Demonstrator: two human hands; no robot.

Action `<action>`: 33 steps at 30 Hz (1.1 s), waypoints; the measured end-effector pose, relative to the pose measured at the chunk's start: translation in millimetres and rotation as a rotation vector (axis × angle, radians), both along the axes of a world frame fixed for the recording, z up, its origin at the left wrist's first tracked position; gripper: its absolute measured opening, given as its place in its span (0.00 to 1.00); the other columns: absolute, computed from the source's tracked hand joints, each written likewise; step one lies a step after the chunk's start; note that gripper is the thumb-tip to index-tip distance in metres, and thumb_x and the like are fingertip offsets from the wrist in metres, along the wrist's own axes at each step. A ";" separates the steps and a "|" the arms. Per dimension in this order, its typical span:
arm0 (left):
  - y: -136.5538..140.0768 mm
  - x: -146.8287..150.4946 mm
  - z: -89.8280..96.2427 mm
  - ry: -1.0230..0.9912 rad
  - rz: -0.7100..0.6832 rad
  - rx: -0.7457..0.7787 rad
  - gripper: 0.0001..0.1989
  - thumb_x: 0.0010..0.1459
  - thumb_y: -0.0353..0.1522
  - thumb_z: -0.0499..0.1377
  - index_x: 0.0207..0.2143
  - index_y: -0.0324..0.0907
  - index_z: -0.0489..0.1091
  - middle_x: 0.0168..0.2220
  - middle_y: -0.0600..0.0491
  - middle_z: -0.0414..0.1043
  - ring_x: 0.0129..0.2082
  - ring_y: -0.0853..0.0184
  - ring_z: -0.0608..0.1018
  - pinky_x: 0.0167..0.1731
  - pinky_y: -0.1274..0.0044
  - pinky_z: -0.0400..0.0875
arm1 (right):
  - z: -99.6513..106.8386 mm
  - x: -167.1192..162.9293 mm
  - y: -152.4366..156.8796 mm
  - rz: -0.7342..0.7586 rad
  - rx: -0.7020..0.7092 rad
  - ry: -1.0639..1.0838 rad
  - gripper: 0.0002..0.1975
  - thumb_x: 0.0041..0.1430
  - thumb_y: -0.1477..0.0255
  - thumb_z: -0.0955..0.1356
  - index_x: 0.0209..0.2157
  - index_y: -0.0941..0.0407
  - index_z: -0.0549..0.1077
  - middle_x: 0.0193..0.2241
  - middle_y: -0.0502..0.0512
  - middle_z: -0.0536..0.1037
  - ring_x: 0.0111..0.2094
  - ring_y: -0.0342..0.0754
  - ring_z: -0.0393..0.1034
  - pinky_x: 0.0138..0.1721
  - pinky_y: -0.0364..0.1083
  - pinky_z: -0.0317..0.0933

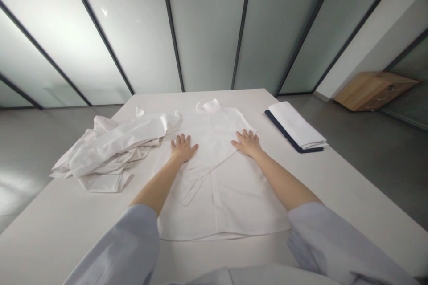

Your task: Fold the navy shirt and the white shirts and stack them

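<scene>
On the table (337, 182), white shirt (247, 196) — flat beneath spread fingers (183, 139), collar (210, 106) beyond

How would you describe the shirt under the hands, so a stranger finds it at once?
On the white table, look between the crumpled clothes at left and the folded cloths at right. There lies the white shirt, under the left hand and the right hand. Unlike its neighbours, it is spread flat, collar towards the far edge.

shirt (240, 191) plain white; sleeves (130, 240) blue-grey; cloths (296, 124) white, navy; cabinet (363, 91) brown wood-grain.
</scene>
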State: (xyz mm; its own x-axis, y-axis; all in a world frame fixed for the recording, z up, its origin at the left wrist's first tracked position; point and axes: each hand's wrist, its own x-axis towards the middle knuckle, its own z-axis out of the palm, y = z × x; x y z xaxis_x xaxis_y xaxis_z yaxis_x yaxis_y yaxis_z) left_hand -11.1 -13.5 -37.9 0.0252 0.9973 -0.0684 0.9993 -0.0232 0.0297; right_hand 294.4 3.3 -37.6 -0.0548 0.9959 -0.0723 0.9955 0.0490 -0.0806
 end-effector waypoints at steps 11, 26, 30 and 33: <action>-4.2 0.6 1.2 0.022 -0.004 0.023 0.37 0.64 0.51 0.40 0.68 0.38 0.49 0.69 0.39 0.43 0.68 0.49 0.48 0.62 0.54 0.47 | -1.2 0.5 -3.2 0.004 0.029 -0.002 0.35 0.64 0.48 0.54 0.66 0.52 0.54 0.68 0.63 0.50 0.67 0.65 0.43 0.62 0.63 0.41; 11.3 -30.8 -9.9 -1.253 0.361 0.472 0.19 0.54 0.31 0.57 0.49 0.43 0.61 0.49 0.46 0.70 0.46 0.65 0.76 0.47 0.69 0.72 | -4.4 6.5 -3.6 0.022 0.147 0.075 0.25 0.64 0.58 0.61 0.58 0.54 0.68 0.63 0.60 0.62 0.64 0.59 0.53 0.60 0.54 0.50; 14.6 -36.3 -2.1 -1.700 0.631 0.554 0.14 0.55 0.31 0.56 0.43 0.46 0.57 0.46 0.51 0.66 0.41 0.69 0.77 0.38 0.74 0.75 | -5.5 8.1 -3.0 0.032 0.152 0.073 0.25 0.64 0.58 0.61 0.58 0.53 0.68 0.62 0.59 0.63 0.63 0.59 0.54 0.60 0.54 0.50; 16.4 -43.6 5.2 -1.888 0.770 0.566 0.09 0.58 0.33 0.54 0.40 0.46 0.56 0.44 0.52 0.65 0.39 0.71 0.77 0.37 0.76 0.75 | -8.3 10.1 -1.5 0.030 0.155 0.078 0.25 0.64 0.59 0.60 0.59 0.53 0.67 0.63 0.59 0.62 0.63 0.59 0.54 0.60 0.54 0.50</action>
State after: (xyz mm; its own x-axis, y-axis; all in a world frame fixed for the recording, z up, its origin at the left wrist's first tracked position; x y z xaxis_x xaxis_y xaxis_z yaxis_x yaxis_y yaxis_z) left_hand -54.7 2.9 -32.7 -0.6395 0.7369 -0.2190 -0.4127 -0.0888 0.9065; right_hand 304.6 1.9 -45.9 -0.0838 0.9926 0.0876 0.9845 0.0961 -0.1468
